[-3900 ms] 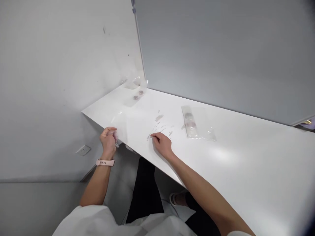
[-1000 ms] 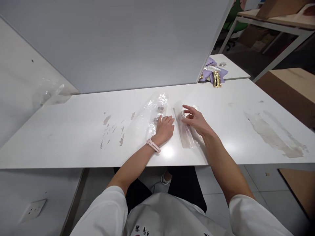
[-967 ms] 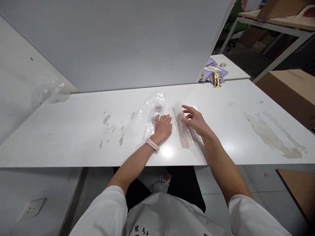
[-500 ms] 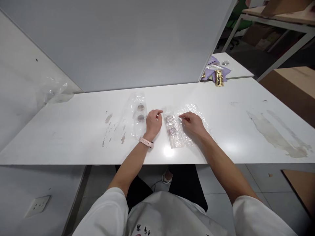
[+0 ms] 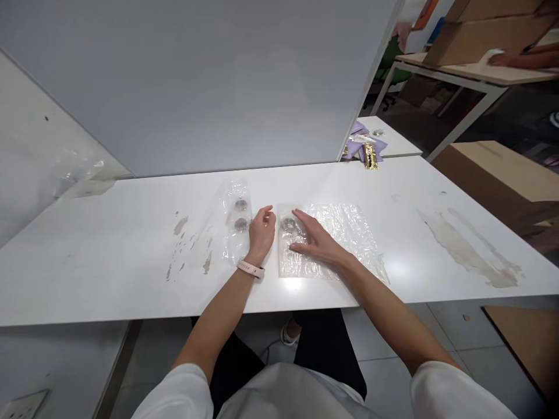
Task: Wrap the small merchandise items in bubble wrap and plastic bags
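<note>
Clear, crinkled plastic bag [image 5: 345,233] lay flat on the glossy white tabletop [image 5: 140,250], right of centre, in front of the person. At least one dark round piece [image 5: 288,224] showed through its left end; anything under the fingers was hidden.

Right hand [image 5: 318,240]: grip open, thumb and fingers spread over that end. Pressing or just hovering, couldn't tell.

Left hand [image 5: 262,234]: between the two bags, fingers loosely curled, nothing visible in it; palm side hidden, so couldn't tell if that grip was closed on anything.

Second clear plastic bag [image 5: 238,189] with two brownish round pieces [image 5: 241,224] lay just beside it, on the left.

Handling, my read: light, limp film, slippery, quick to crease. Round pieces looked like the stiff bit, maybe fragile. Best hold was a pinch on the film edge near them, other hand pinning the sheet, no squeezing the pieces.
</note>
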A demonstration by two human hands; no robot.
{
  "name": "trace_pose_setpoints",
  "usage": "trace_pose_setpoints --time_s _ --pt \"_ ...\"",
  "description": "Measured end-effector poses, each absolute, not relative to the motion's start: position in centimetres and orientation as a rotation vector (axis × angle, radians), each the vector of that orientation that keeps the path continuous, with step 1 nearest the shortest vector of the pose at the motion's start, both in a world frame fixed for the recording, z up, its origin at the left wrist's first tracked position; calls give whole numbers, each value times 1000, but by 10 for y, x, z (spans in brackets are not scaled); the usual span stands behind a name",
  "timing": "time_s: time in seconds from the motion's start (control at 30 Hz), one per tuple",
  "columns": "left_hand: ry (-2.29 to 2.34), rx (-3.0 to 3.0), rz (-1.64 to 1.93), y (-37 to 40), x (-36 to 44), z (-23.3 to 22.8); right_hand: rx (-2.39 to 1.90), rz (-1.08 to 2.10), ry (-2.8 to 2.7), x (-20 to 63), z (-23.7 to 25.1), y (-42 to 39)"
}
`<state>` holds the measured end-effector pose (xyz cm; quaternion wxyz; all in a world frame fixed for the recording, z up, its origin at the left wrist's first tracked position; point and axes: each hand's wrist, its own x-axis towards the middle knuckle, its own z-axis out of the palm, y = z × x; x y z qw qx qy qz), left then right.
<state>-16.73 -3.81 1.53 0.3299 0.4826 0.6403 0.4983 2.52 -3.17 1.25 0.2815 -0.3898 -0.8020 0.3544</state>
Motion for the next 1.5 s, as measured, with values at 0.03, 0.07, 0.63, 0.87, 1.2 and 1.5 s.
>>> trace_pose_setpoints --time_s 0.03,0.07,0.63,0.87,1.2,1.5 --pt "1731 1355 1336 -38 -169 15 -1073 955 -2120 26 11 -32" --pt "1759 1433 1343 -38 -169 15 -1113 957 -2066 27 10 -32" --pt "1461 1101 1185 -37 -174 26 -984 697 -2347 10 -2 -33" --pt "1801 1360 952 -30 -201 29 -1056 947 -2361 17 3 -32" --pt "1799 2276 1082 -42 -175 20 -1252 1056 -2055 52 10 -26" --pt "1727 2185 767 -36 -168 -7 -1157 1204 -1602 42 13 -20"
